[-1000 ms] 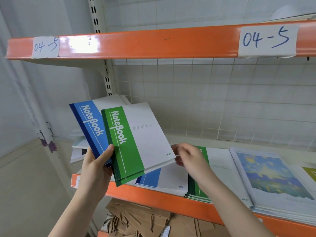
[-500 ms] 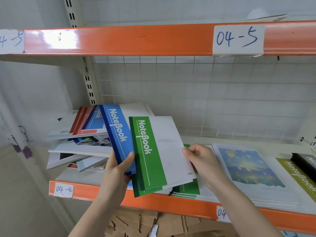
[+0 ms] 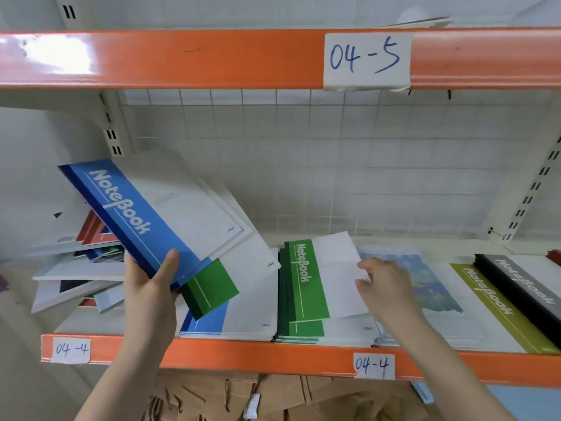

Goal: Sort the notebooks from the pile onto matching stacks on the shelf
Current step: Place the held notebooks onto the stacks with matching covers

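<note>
Notebook with a green band [image 3: 321, 275] lies tilted on top of the green stack [image 3: 299, 329] at centre shelf, its lower edge lifted. The right hand [image 3: 382, 285], at 3 o'clock from it, pinches its white right edge with curled fingers. At 9 o'clock the left hand [image 3: 151, 284] grips a fanned bundle, blue notebook [image 3: 145, 214] on top, thumb across the cover, raised above the blue stack [image 3: 230, 325]. Bare shelf board shows behind the stacks, toward 12 o'clock. The jumbled pile [image 3: 76, 268] sits far left.
</note>
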### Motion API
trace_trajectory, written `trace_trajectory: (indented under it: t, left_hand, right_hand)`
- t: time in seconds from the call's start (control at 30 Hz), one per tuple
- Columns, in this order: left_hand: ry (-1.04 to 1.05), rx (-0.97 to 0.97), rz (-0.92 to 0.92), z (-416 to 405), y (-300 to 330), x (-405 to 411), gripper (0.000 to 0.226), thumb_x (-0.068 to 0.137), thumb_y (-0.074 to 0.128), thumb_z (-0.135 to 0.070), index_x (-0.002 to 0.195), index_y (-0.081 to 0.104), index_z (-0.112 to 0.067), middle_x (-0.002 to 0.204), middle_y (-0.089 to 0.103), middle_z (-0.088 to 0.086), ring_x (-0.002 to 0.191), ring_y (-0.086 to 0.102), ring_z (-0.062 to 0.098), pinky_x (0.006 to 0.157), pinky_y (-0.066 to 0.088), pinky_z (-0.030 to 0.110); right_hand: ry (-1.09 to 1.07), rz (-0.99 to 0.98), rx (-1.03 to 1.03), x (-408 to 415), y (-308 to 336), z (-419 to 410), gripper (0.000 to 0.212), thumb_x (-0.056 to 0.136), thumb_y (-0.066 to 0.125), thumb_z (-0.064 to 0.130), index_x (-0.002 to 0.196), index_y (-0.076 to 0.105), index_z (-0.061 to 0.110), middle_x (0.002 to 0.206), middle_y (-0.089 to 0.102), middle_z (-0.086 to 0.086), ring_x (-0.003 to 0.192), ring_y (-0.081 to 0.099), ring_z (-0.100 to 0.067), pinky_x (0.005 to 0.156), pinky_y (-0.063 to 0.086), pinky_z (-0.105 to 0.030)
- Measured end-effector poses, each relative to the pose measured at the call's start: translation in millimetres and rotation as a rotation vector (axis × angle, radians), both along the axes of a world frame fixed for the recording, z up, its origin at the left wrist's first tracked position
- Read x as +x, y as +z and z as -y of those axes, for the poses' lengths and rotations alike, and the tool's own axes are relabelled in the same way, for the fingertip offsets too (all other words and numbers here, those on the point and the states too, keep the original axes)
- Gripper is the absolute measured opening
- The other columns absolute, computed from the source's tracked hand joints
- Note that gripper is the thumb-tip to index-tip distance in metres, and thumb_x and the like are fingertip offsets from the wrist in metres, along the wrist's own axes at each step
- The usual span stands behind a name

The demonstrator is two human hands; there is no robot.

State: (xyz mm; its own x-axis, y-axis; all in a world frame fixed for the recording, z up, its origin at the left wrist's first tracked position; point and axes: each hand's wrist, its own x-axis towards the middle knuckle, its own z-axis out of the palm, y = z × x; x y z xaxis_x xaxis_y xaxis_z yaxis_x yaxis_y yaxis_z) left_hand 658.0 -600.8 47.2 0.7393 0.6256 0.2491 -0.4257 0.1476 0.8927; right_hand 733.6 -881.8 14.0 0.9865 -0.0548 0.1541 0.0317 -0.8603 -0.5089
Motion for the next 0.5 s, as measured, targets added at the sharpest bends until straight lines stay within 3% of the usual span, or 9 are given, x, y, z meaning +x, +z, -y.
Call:
trace_trajectory:
  t: [0.07, 0.13, 0.27, 0.37, 0.5]
  left_hand:
    - [0.006, -0.008, 0.008, 0, -1, -1, 0.038, 0.097, 0.047, -0.002, 0.123, 0.047, -0.03, 0.097, 0.065, -0.022, 0.084, 0.065, 0.001, 0.062, 0.053, 0.013]
    - [0.004, -0.024, 0.005, 1, -3, -4, 0.036, 0.097, 0.047, -0.002, 0.119, 0.048, -0.03, 0.096, 0.066, -0.02, 0.085, 0.065, 0.001, 0.063, 0.054, 0.014]
    - [0.004, -0.041, -0.016, 6, -7, -9, 0.037, 0.097, 0.048, -0.003, 0.128, 0.044, -0.023, 0.1, 0.062, -0.015, 0.086, 0.062, 0.004, 0.061, 0.054, 0.013]
    - [0.012, -0.047, -0.023, 7, -8, -12, 0.041, 0.097, 0.049, -0.003, 0.132, 0.044, -0.022, 0.098, 0.064, -0.018, 0.082, 0.064, 0.0, 0.06, 0.054, 0.014]
    - [0.019, -0.052, -0.036, 8, -10, -14, 0.039, 0.096, 0.049, -0.003, 0.129, 0.045, -0.023, 0.096, 0.064, -0.019, 0.078, 0.065, -0.002, 0.059, 0.053, 0.014]
  right_hand:
    - [-0.005, 0.07, -0.135, -8, 3, -11, 0.037, 0.095, 0.05, 0.017, 0.132, 0.051, 0.019, 0.132, 0.046, -0.007, 0.123, 0.04, -0.026, 0.096, 0.04, -0.037]
    - [0.103, 0.129, -0.106, -14, 4, -23, 0.036, 0.097, 0.047, 0.021, 0.133, 0.05, 0.018, 0.133, 0.046, -0.004, 0.122, 0.043, -0.021, 0.098, 0.04, -0.032]
    - [0.402, 0.037, -0.162, -20, -8, -42, 0.046, 0.1, 0.039, 0.035, 0.143, 0.038, 0.018, 0.151, 0.031, -0.001, 0.135, 0.035, -0.014, 0.112, 0.025, -0.026]
    - [0.428, 0.005, -0.265, -27, -14, -46, 0.051, 0.1, 0.032, 0.043, 0.146, 0.032, 0.022, 0.155, 0.024, 0.0, 0.141, 0.022, -0.016, 0.116, 0.016, -0.03]
    - [0.461, -0.04, -0.244, -39, -17, -52, 0.059, 0.098, 0.033, 0.05, 0.149, 0.026, 0.02, 0.157, 0.018, 0.0, 0.144, 0.015, -0.016, 0.118, 0.01, -0.033]
